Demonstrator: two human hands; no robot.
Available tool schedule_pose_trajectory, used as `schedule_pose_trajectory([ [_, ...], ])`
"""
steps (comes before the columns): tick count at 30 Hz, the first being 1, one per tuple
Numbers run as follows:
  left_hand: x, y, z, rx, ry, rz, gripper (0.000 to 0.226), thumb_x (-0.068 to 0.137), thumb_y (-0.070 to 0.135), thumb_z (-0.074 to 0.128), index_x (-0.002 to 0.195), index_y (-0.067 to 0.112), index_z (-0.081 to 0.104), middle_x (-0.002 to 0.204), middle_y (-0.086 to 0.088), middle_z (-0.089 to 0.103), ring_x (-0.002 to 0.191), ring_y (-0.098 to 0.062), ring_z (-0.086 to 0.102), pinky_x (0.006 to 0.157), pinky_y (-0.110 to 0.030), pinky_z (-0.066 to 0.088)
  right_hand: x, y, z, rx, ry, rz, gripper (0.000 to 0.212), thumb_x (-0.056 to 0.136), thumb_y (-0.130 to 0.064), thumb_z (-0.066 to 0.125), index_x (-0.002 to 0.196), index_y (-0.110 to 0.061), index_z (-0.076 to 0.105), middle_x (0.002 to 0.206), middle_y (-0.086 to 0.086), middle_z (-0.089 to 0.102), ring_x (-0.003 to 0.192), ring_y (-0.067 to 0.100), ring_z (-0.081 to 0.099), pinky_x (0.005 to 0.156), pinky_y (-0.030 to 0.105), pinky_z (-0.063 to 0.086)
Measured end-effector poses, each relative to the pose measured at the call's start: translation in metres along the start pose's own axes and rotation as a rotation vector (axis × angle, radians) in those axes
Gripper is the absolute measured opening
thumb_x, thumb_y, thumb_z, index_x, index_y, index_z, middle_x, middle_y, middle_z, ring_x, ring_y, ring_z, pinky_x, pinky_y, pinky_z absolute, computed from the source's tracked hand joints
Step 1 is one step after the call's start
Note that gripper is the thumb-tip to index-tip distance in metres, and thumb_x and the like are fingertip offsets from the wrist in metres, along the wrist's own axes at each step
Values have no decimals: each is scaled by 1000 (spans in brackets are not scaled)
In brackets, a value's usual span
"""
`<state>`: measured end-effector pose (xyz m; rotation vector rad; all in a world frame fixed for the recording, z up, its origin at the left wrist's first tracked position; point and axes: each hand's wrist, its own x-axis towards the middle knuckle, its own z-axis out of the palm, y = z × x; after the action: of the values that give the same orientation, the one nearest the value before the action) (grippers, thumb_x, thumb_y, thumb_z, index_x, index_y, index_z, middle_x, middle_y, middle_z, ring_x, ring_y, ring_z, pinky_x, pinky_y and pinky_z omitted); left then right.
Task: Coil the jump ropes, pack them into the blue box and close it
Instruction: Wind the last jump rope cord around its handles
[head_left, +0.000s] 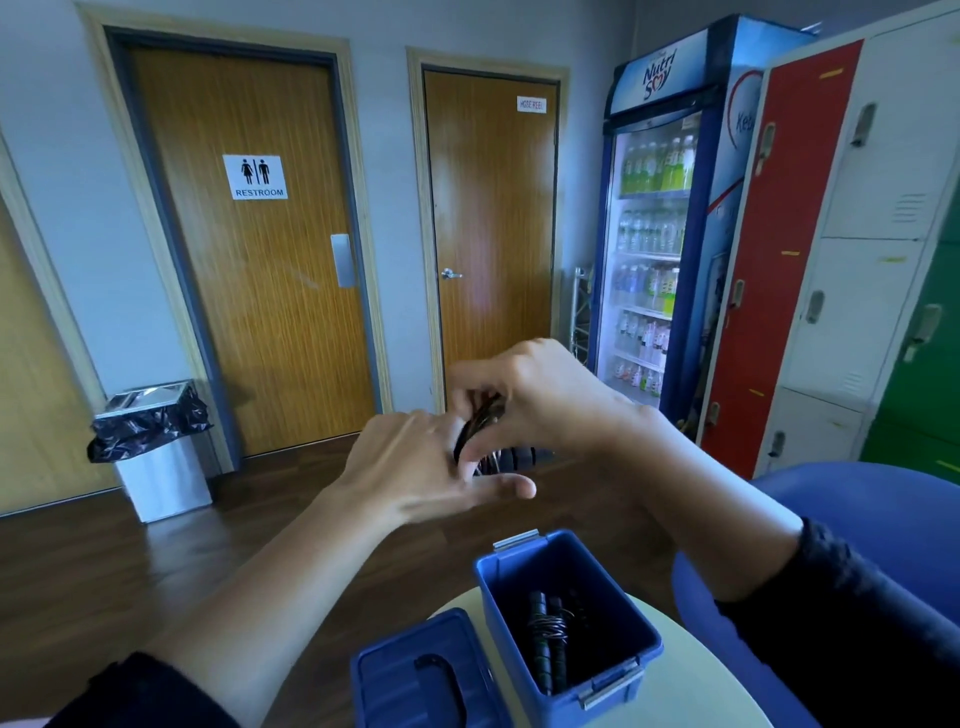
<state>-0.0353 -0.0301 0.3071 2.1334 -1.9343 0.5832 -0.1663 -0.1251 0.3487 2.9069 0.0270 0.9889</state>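
HANDS: right hand (545, 395) pinches the jump rope (478, 421) coil in mid-air, fingers curled; left hand (415, 467) straight-fingered against it, blurred | BOX: blue box (498, 623) open below; one packed bundle (548, 639) inside | RISK: pinch slips, loops likely spring loose; untidy coil may not fit

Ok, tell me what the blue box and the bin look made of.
The blue box looks like moulded plastic: smooth, uniform colour, slight sheen; its grey clips could be plastic or metal. The bin seems brushed steel, pale and reflective, lined with a glossy black plastic bag.
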Motion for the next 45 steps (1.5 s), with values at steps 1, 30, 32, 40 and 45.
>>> schedule_pose_trajectory([
  [1,-1,1,0,-22,2,5,74,60,95,21,82,28,45,66,6,63,62,-14,63,55,-27,47,1,3,-1,148,-2,66,38,59,-37,86,71,-19,56,56,-8,54,51,11,46,51,26,36],
  [30,-16,-15,18,-306,-6,-16,71,61,92,29,104,37,41,73,15,60,61,-3,57,53,-23,43,-34,31,24,799,-145,424,14,92,-6,58,100,-11,69,88,-5,64,83,5,62,77,20,49],
  [32,-17,-15,19,-314,-13,-13,70,60,92,28,103,39,40,76,15,61,63,-3,58,54,-22,45,-36,32,27,810,-79,463,11,87,-11,64,97,-11,66,83,-1,63,76,9,61,70,23,49],
  [40,-21,-18,23,-285,-25,-23,68,62,92,29,105,41,40,72,14,63,58,1,58,49,-18,41,-37,24,39,735,26,807,19,74,-23,80,63,-21,65,63,-9,62,54,-2,57,52,13,43],
  [45,-22,-22,24,-285,-37,-55,64,65,90,35,105,40,41,76,14,65,62,0,60,53,-20,47,-38,12,41,524,137,760,25,73,-34,81,59,-20,65,58,-9,62,52,-3,56,52,14,44],
])
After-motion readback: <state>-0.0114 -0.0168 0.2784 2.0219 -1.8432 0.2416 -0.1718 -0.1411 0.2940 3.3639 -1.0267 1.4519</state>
